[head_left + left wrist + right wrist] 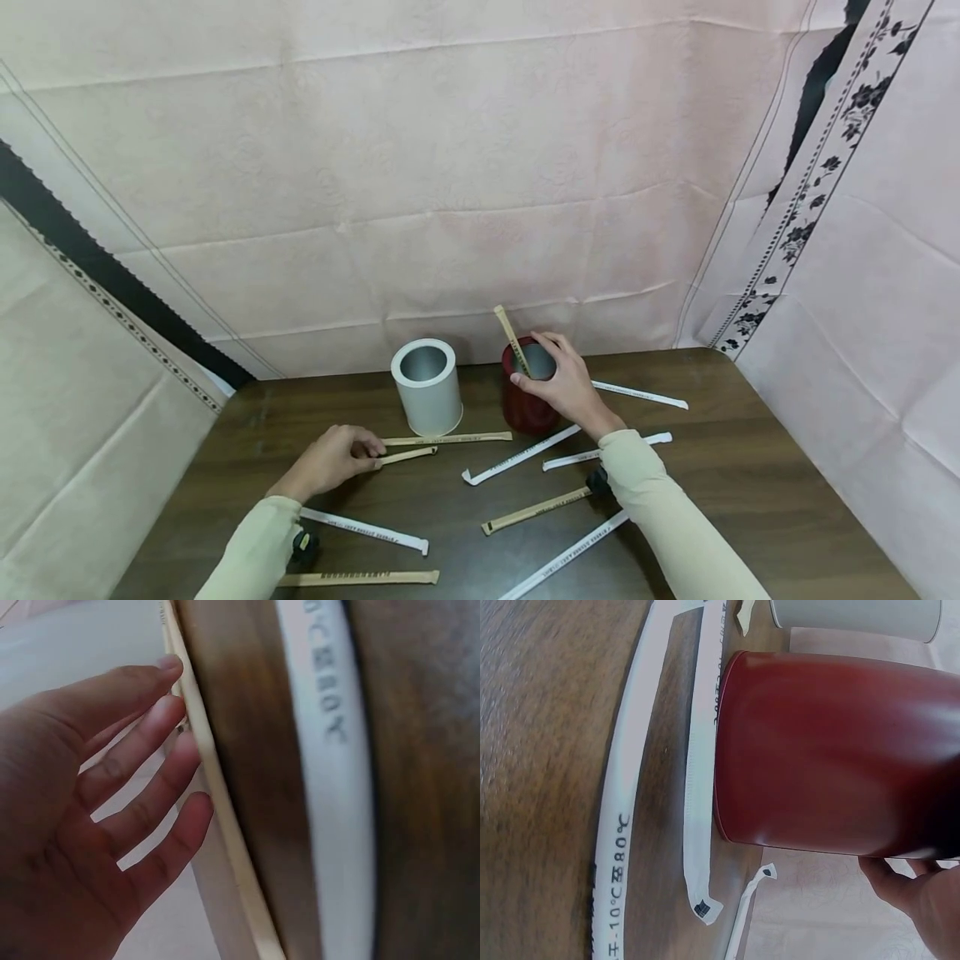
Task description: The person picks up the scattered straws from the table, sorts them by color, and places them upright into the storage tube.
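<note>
My left hand (pixel 333 458) pinches a beige paper-wrapped straw (pixel 408 456) between thumb and fingertips, just above the table. Beside it another beige wrapped straw (pixel 465 437) lies in front of a white cup (pixel 429 392). At the right, my right hand (pixel 566 383) spans the mouth of a dark red cup (pixel 525 412), thumb at the near rim and fingers at the far rim. Inside that cup a beige wrapped straw (pixel 510 333) leans up to the left. The right wrist view shows the red cup's side (pixel 832 750) with fingers (pixel 889 881) by its mouth end.
White wrapped straws lie around the right arm, one (pixel 521 457) near the red cup and one (pixel 641 393) behind the hand. Nearer the front are a white straw (pixel 367 529) and beige straws (pixel 536 510) on the brown table (pixel 750 467). Pale cloth (pixel 450 167) hangs behind.
</note>
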Tool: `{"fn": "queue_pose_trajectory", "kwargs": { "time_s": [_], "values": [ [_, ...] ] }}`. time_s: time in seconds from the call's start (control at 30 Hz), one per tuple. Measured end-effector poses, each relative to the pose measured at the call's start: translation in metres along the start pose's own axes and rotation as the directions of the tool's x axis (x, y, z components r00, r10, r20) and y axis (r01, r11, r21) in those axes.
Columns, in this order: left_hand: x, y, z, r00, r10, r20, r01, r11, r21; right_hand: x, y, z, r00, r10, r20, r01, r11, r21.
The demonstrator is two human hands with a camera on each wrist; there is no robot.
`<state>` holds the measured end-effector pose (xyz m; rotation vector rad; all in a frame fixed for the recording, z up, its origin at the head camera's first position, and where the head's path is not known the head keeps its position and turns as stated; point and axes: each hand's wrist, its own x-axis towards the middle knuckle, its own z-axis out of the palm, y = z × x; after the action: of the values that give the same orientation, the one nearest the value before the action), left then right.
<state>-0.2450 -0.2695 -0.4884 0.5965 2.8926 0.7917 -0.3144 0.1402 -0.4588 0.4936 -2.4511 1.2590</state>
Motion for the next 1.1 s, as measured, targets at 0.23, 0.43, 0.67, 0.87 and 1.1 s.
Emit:
{"fn": "queue_pose_trajectory", "kwargs": {
  "time_s": [0.23, 0.43, 0.67, 0.87, 1.1],
  "values": [
    [0.004, 0.005, 0.006, 1.0, -0.012, -0.013, 0.013, 0.999, 0.05, 0.0, 0.0, -0.002, 1.0, 0.005, 0.018, -0.006, 1.0, 0.016],
    [0.006, 0.005, 0.006, 0.998, 0.029, 0.055, -0.032, 0.998, 0.048, 0.0, -0.001, -0.003, 1.0, 0.009, 0.017, -0.009, 1.0, 0.018],
    [0.003, 0.022, -0.005, 0.997, 0.077, -0.007, -0.077, 0.995, 0.066, -0.003, -0.001, -0.001, 1.0, 0.02, 0.013, -0.02, 1.0, 0.017],
    [0.002, 0.058, -0.025, 0.979, 0.13, -0.154, -0.125, 0.991, 0.041, -0.004, -0.001, 0.0, 1.0, 0.021, 0.012, -0.021, 1.0, 0.006],
    [0.009, 0.1, -0.041, 0.942, 0.208, -0.262, -0.21, 0.977, 0.019, -0.003, 0.001, 0.0, 1.0, 0.011, 0.015, -0.011, 1.0, 0.006]
  ]
}}
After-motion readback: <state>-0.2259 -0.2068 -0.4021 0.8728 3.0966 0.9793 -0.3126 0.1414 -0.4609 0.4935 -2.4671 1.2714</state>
